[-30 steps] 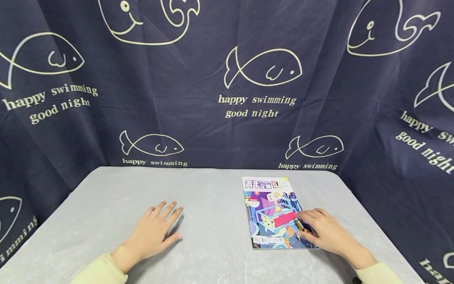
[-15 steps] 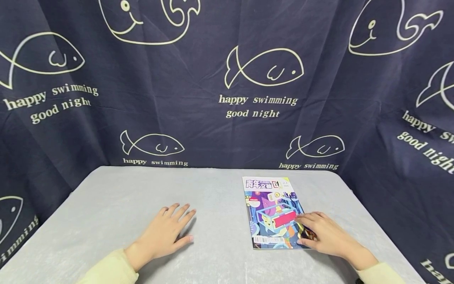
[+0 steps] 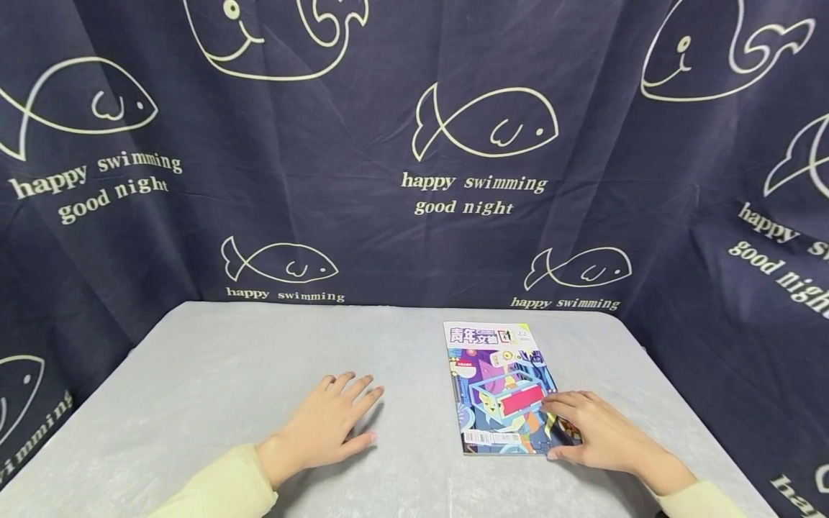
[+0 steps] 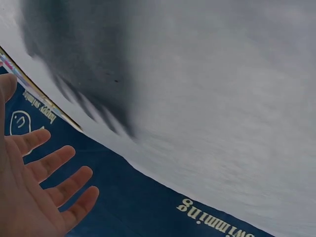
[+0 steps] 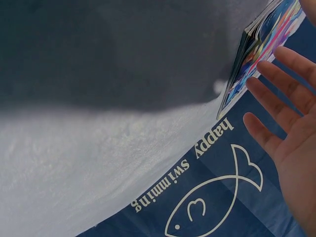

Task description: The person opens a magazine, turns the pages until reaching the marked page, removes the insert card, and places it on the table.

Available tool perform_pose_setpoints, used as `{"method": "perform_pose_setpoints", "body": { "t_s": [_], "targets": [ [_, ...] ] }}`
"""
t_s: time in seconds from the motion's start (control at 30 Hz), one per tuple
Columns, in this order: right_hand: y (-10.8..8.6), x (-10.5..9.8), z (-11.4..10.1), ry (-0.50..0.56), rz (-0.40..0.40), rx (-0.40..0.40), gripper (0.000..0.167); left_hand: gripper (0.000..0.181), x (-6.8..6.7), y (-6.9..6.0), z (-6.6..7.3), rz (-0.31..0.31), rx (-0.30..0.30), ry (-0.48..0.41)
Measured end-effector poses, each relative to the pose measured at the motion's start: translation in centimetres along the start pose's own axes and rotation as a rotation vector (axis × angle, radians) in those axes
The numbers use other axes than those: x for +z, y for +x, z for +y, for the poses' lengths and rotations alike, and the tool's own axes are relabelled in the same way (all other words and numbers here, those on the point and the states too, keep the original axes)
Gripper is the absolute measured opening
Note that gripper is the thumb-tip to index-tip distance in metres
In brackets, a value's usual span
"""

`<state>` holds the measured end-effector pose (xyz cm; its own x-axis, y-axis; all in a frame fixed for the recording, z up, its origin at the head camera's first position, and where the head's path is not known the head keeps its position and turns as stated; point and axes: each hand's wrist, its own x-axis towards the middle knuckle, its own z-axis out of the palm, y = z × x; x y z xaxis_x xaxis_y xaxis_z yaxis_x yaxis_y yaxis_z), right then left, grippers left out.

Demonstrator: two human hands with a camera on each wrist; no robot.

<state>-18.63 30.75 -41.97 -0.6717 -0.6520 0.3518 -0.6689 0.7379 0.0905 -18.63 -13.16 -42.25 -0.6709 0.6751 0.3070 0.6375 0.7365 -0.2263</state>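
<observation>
A magazine (image 3: 499,388) with a colourful, mostly blue and purple cover lies flat on the right half of the table in the head view. My right hand (image 3: 599,435) hovers over its lower right edge, fingers spread and holding nothing; whether a fingertip touches the cover I cannot tell. To the left of the magazine, my left hand (image 3: 324,424) is above the table with its fingers apart and nothing in them. Its palm and loose fingers (image 4: 66,190) show in the left wrist view. In the right wrist view the magazine's edge (image 5: 237,69) appears beyond the right fingers.
A pale grey cloth covers the table (image 3: 214,374). Dark blue curtains (image 3: 363,165) with fish drawings and lettering hang behind it and along both sides.
My left hand has moved right, towards the magazine. My right hand has shifted slightly, its thumb now lower, near the magazine's bottom right corner. The magazine stays in place.
</observation>
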Motion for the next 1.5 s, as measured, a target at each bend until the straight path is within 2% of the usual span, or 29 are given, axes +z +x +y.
{"method": "perform_pose_setpoints", "body": {
  "t_s": [0.27,0.5,0.77,1.0,1.3,1.5],
  "targets": [
    [0.0,0.1,0.1,0.004,-0.023,-0.007,0.062,0.062,0.3,0.9,0.8,0.023,0.042,0.013],
    [0.2,-0.1,0.3,0.011,0.000,-0.034,0.062,0.058,0.5,2.0,1.8,0.042,0.086,0.022],
    [0.5,-0.3,0.7,0.075,0.032,-0.079,0.054,0.054,1.2,3.1,2.9,0.059,0.128,0.016],
    [0.6,-0.5,0.8,0.102,0.021,-0.087,0.047,0.054,1.3,4.1,3.8,0.075,0.161,0.028],
    [0.4,-0.5,0.9,0.133,-0.001,-0.087,0.039,0.053,1.0,5.5,5.0,0.046,0.179,0.018],
    [0.4,-0.5,1.1,0.158,-0.013,-0.088,0.039,0.051,1.1,6.4,5.8,0.037,0.202,0.041]
  ]
}}
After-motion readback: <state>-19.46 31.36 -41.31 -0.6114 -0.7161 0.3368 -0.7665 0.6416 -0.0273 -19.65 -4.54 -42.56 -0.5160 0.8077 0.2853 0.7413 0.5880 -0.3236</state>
